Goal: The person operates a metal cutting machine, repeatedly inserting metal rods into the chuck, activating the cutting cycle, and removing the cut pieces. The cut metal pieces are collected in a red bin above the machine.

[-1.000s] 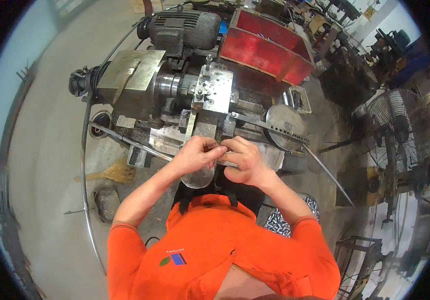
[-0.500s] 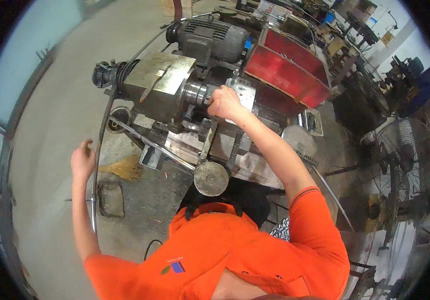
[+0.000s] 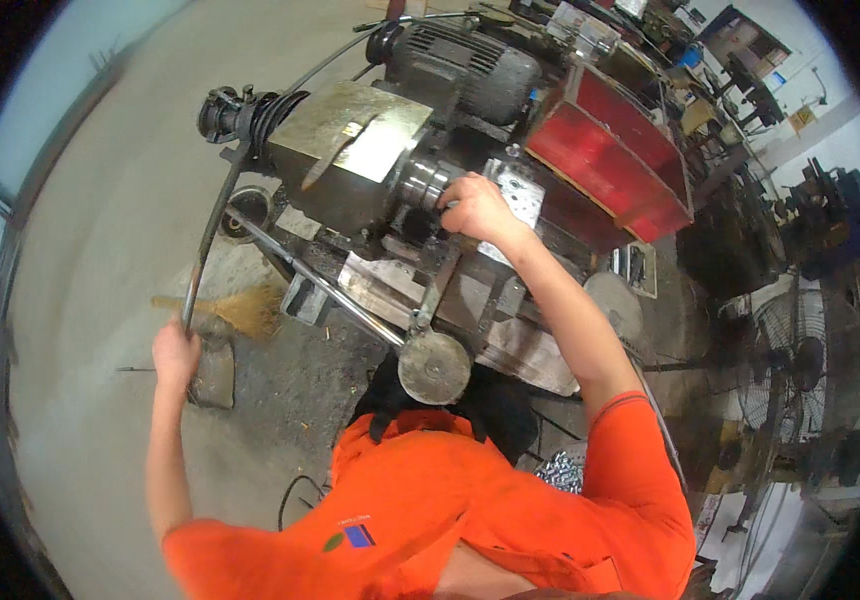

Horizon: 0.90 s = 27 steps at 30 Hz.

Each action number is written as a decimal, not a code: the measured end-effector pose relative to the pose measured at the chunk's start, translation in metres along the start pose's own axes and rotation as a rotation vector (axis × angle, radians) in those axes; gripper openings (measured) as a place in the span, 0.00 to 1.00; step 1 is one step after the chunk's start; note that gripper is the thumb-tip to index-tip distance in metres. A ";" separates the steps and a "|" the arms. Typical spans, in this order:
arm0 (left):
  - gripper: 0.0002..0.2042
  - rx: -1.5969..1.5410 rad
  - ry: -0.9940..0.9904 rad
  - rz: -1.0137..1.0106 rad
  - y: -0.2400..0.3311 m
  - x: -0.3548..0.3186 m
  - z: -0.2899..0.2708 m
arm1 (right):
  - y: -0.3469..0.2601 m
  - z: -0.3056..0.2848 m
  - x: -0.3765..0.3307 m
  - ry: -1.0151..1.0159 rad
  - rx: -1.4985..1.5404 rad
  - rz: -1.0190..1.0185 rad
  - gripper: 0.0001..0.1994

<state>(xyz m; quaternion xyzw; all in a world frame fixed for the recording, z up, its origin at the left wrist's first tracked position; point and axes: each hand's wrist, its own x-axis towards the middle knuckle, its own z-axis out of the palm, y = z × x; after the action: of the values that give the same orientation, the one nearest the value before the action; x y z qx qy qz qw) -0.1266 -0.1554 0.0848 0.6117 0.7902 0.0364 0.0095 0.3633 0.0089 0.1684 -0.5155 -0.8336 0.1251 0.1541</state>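
My left hand (image 3: 178, 352) is wrapped round the lower part of a long dark lever (image 3: 212, 225), which rises to the left end of a lathe-like machine's headstock (image 3: 335, 200). At the headstock's right side, the closed fingers of my right hand (image 3: 482, 212) are against the shiny round spindle chuck (image 3: 424, 185). Whatever they pinch there is hidden behind the fingers. A drilled metal block (image 3: 520, 195) lies just beyond that hand. Nearer to me, a round metal disc (image 3: 434, 367) tops the front of the machine, beside a slanted steel bar (image 3: 335, 290).
An electric motor (image 3: 470, 65) sits behind the headstock, with an open red bin (image 3: 605, 150) to its right. A straw broom (image 3: 250, 308) and a dustpan-like container (image 3: 215, 370) lie on the floor at left. A fan (image 3: 790, 350) stands at right; shiny small parts (image 3: 560, 472) are near my body.
My left hand has come down from beside the lever and closed round it. My right hand stays at the chuck. The whole view has shifted slightly.
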 end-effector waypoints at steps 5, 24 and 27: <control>0.06 0.439 0.115 -0.004 -0.095 0.081 -0.012 | 0.006 0.000 -0.002 0.001 -0.045 -0.040 0.15; 0.16 -0.059 -0.271 0.420 0.119 0.064 0.187 | 0.044 -0.064 -0.258 0.426 0.008 0.415 0.18; 0.12 0.361 -0.189 0.657 0.114 0.089 0.175 | 0.063 -0.067 -0.328 0.450 0.049 0.614 0.15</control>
<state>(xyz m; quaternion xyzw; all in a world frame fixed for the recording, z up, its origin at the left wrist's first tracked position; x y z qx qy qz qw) -0.0288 -0.0334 -0.0791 0.8248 0.5414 -0.1589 -0.0376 0.5793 -0.2551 0.1653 -0.7520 -0.5824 0.0691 0.3009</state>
